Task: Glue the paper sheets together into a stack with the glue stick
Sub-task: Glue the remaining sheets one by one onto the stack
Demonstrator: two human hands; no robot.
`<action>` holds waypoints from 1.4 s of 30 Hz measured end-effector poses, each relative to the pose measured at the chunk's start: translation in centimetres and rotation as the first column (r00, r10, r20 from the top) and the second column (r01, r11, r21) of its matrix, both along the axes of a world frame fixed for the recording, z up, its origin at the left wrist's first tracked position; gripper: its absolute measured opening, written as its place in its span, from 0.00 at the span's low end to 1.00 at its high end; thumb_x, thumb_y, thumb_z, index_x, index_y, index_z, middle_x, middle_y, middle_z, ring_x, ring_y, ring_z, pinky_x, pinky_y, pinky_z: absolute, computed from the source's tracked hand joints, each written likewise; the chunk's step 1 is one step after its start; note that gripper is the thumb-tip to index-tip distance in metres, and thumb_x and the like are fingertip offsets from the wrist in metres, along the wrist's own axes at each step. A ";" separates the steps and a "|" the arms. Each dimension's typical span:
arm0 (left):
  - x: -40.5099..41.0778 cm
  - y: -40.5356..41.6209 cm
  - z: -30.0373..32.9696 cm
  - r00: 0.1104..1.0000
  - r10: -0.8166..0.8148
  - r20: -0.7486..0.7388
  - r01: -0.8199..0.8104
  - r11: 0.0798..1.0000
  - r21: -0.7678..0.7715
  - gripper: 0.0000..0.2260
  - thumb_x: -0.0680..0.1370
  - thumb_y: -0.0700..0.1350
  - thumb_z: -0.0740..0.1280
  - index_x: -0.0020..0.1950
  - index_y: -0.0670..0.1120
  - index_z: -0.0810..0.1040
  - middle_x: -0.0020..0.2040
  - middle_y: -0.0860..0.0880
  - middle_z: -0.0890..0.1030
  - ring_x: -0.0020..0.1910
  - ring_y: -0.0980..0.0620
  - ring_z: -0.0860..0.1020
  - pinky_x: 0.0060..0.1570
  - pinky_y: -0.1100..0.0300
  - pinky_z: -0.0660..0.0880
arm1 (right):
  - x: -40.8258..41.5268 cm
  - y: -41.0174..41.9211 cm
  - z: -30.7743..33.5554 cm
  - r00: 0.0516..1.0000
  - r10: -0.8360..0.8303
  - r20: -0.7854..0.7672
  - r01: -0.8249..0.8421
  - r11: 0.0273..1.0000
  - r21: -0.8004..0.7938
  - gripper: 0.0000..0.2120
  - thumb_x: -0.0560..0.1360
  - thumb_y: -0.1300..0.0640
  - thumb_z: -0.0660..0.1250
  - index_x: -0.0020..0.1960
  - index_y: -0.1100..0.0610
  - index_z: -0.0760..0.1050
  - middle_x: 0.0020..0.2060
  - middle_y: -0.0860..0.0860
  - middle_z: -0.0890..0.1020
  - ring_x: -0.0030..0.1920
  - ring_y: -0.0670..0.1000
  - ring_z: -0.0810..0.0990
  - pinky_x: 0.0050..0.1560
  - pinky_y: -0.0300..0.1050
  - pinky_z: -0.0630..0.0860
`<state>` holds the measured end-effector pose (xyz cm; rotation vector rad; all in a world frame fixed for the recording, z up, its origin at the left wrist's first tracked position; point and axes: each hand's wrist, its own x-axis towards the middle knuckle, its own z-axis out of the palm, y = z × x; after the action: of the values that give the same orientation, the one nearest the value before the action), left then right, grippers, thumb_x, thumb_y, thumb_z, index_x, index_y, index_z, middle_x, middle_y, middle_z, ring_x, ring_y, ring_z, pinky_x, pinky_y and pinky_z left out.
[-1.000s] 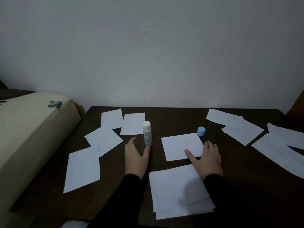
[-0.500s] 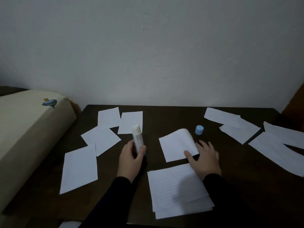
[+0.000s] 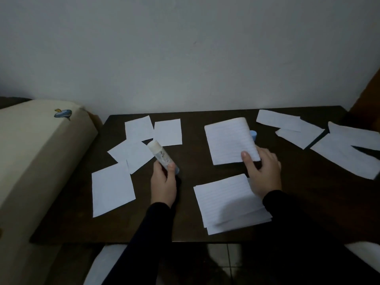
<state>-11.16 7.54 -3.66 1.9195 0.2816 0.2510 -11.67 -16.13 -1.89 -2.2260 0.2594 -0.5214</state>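
Observation:
My left hand (image 3: 163, 182) grips the uncapped white glue stick (image 3: 161, 156) by its lower end, tip tilted up and to the left, above the dark table (image 3: 185, 223). My right hand (image 3: 262, 171) pinches the near right corner of a lined paper sheet (image 3: 230, 141) and holds it lifted, its far edge curling over. A stack of lined sheets (image 3: 228, 202) lies flat near the front edge, partly under my right wrist. The blue cap (image 3: 253, 134) peeks out behind the lifted sheet.
Several loose white sheets lie on the left (image 3: 113, 188) and at the back left (image 3: 167, 131). More sheets (image 3: 345, 153) spread over the right end. A beige cushion (image 3: 30, 161) borders the table's left side. A wall stands behind.
My left hand took the standing glue stick and tilted it. My right hand went from lying flat by the sheet to lifting it off the table.

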 end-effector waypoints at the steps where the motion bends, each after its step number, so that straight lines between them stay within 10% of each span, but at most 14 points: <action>1: 0.0 0.0 0.0 1.000 -0.005 0.003 0.005 1.000 -0.005 0.19 0.82 0.53 0.57 0.69 0.45 0.66 0.66 0.48 0.73 0.58 0.58 0.69 0.55 0.61 0.66 | -0.7 0.6 0.2 1.000 -0.015 -0.009 0.016 0.996 0.082 0.24 0.73 0.34 0.55 0.57 0.49 0.75 0.50 0.43 0.76 0.58 0.47 0.72 0.65 0.52 0.65; 4: 0.1 0.1 0.0 1.000 -0.030 -0.003 0.030 1.000 0.005 0.19 0.82 0.52 0.57 0.70 0.45 0.66 0.68 0.46 0.73 0.62 0.53 0.71 0.56 0.61 0.66 | -2.7 1.6 0.6 0.993 0.017 -0.121 -0.008 0.997 0.073 0.24 0.75 0.33 0.56 0.59 0.48 0.75 0.51 0.44 0.77 0.56 0.49 0.73 0.63 0.54 0.66; 9: 0.1 0.0 0.1 0.998 -0.050 -0.027 0.051 0.999 0.005 0.20 0.82 0.52 0.58 0.71 0.46 0.65 0.69 0.46 0.72 0.66 0.49 0.70 0.57 0.61 0.66 | -4.5 1.9 -0.7 0.835 -0.239 -0.495 -0.055 0.860 -0.508 0.32 0.73 0.31 0.56 0.71 0.48 0.65 0.67 0.52 0.67 0.67 0.54 0.63 0.65 0.57 0.59; 15: 0.1 0.0 0.0 0.998 -0.039 -0.052 0.040 0.999 0.018 0.21 0.82 0.54 0.58 0.72 0.46 0.65 0.70 0.47 0.71 0.67 0.48 0.70 0.57 0.60 0.66 | -3.6 2.4 -1.1 0.868 0.031 -0.496 -0.275 0.862 -0.426 0.31 0.78 0.38 0.54 0.78 0.46 0.51 0.78 0.48 0.49 0.77 0.53 0.42 0.73 0.62 0.41; 31: 0.0 0.0 0.3 0.997 -0.039 -0.065 0.038 0.999 -0.019 0.21 0.81 0.54 0.60 0.71 0.47 0.66 0.70 0.46 0.72 0.66 0.49 0.71 0.56 0.60 0.69 | 0.4 5.2 2.0 0.782 -0.036 -0.622 -0.414 0.716 -0.562 0.28 0.73 0.40 0.61 0.70 0.49 0.67 0.65 0.52 0.70 0.66 0.54 0.68 0.66 0.56 0.67; 42: 1.1 1.7 0.4 0.992 0.043 -0.122 -0.080 0.945 -0.317 0.21 0.80 0.55 0.61 0.71 0.50 0.69 0.67 0.49 0.74 0.58 0.56 0.73 0.56 0.59 0.74 | 7.0 11.6 2.5 0.853 0.224 -0.472 -0.476 0.705 -0.526 0.18 0.77 0.46 0.62 0.65 0.49 0.72 0.59 0.50 0.75 0.58 0.51 0.74 0.57 0.50 0.75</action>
<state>-10.08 9.23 -3.22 1.6051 0.4326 0.1278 -4.66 -4.56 0.64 -2.9406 -0.2046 0.0759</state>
